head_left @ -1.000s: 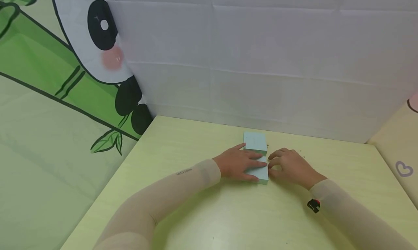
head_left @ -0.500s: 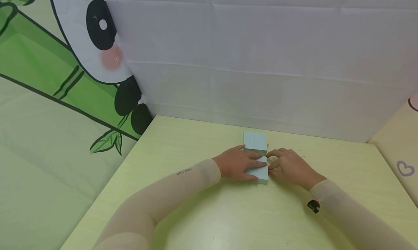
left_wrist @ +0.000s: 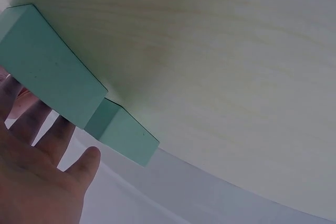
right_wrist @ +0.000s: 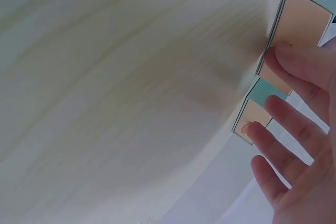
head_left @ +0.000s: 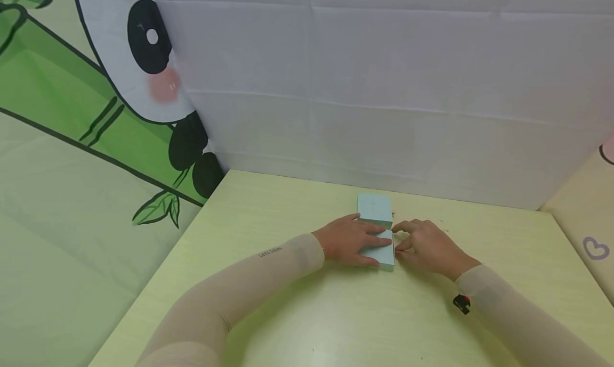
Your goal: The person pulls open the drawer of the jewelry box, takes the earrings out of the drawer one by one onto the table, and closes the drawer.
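Two pale mint-green boxes lie in line on the table, a far box [head_left: 375, 206] and a near box [head_left: 385, 256]. My left hand [head_left: 346, 242] rests palm down on the near box with fingers spread; its little finger reaches the far box's corner. On the right side, my right hand [head_left: 428, 248] pinches with thumb and forefinger at the near box's peach drawer front [right_wrist: 300, 22], other fingers spread. Whatever pull sits there is hidden by the fingertips. The far box's peach drawer front [right_wrist: 255, 113] carries a small loop [right_wrist: 245, 128].
The pale yellow wood-grain table [head_left: 307, 308] ends at a white cloth backdrop [head_left: 364, 90]. Printed cloth with a panda and bamboo [head_left: 148, 84] hangs at the left. A small black and red thing [head_left: 462, 303] sits at the right cuff.
My right fingertips have closed in on the near box's right side, where a thin darker line now shows along the edge. The left hand and far box stay put.
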### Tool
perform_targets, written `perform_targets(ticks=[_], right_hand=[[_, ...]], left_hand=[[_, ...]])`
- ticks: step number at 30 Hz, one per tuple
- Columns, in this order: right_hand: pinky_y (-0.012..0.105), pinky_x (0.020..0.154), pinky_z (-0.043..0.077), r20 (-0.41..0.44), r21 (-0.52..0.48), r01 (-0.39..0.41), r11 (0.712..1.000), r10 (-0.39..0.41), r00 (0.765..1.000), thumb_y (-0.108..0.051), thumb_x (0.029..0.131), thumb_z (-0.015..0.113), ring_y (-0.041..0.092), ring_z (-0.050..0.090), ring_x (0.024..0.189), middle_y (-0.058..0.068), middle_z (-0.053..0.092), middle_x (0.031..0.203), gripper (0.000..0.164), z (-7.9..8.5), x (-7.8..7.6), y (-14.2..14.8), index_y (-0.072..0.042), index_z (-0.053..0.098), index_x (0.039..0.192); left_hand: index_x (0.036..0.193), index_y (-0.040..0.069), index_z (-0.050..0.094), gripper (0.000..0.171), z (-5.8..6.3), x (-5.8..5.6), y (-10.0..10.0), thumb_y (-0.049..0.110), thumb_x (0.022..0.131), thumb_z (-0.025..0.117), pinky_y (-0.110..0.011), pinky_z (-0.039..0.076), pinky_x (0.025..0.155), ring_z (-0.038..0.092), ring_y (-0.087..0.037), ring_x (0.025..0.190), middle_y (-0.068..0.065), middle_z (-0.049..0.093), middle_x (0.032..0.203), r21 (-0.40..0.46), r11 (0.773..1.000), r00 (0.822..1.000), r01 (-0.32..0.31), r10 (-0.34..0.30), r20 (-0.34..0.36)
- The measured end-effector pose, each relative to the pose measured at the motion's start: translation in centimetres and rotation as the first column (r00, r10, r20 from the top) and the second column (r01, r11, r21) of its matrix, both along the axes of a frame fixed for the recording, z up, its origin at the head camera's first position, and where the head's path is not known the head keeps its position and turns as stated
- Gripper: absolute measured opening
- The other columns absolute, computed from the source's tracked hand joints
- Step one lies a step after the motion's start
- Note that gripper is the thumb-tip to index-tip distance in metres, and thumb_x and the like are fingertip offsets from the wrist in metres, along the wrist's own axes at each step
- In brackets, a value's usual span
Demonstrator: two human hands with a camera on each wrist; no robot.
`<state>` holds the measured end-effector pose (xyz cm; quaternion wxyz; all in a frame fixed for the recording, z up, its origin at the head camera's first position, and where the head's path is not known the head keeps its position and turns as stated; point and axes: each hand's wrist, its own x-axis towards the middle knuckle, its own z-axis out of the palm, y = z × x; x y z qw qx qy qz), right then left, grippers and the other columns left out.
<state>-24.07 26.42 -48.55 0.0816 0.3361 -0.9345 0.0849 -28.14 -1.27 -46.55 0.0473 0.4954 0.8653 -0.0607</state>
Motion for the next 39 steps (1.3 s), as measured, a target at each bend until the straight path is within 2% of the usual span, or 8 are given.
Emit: perform_targets(ticks=[7,14,20,27,39], right_hand=[[0.063,0.1,0.067,-0.022,-0.003,-0.01,1.0,0.01,1.0,-0.013,0.095,0.095,0.038,0.082,0.12,0.01,0.085,0.135,0.011,-0.2,0.2,0.9,-0.023,0.098,0.098],[0.064,0.103,0.066,-0.012,0.016,0.025,1.0,-0.024,1.0,-0.016,0.096,0.097,0.038,0.081,0.122,0.008,0.085,0.135,0.009,-0.1,0.6,2.3,-0.024,0.098,0.099],[0.064,0.102,0.067,-0.029,0.01,0.019,1.0,-0.019,0.999,-0.014,0.093,0.098,0.038,0.082,0.116,0.009,0.086,0.131,0.01,0.0,1.1,3.6,-0.023,0.098,0.098],[0.072,0.11,0.064,0.004,0.019,0.066,0.998,-0.066,0.998,-0.012,0.093,0.096,0.043,0.081,0.123,0.012,0.086,0.134,0.011,0.2,1.8,5.0,-0.021,0.098,0.098],[0.071,0.106,0.065,0.012,0.022,0.105,0.994,-0.106,0.994,-0.013,0.09,0.1,0.044,0.081,0.123,0.011,0.086,0.134,0.012,0.1,2.4,6.0,-0.021,0.098,0.099]], left_hand=[[0.181,0.046,0.048,0.069,-0.4,-0.3,0.1,0.073,0.118,0.056,-0.054,0.036,0.15,0.049,-0.007,0.174,0.01,0.049,0.189,-0.007,1.0,1.0,0.003,-0.003,-0.014],[0.181,0.046,0.047,0.069,-0.4,-0.3,0.1,0.073,0.118,0.055,-0.055,0.037,0.149,0.049,-0.007,0.175,0.01,0.048,0.19,-0.012,1.0,1.0,0.01,-0.01,-0.018],[0.182,0.048,0.045,0.07,-0.5,-0.4,0.1,0.074,0.118,0.054,-0.054,0.035,0.15,0.049,-0.007,0.175,0.012,0.046,0.191,-0.017,1.0,1.0,0.004,-0.004,-0.011],[0.183,0.048,0.042,0.07,-0.6,-0.4,0.2,0.074,0.118,0.053,-0.054,0.032,0.151,0.046,-0.008,0.177,0.013,0.043,0.192,-0.024,1.0,1.0,-0.002,0.001,-0.005],[0.183,0.046,0.043,0.07,0.0,0.0,0.0,0.072,0.119,0.054,-0.055,0.033,0.151,0.048,-0.01,0.176,0.011,0.044,0.192,-0.03,1.0,1.0,0.003,-0.004,-0.011]])
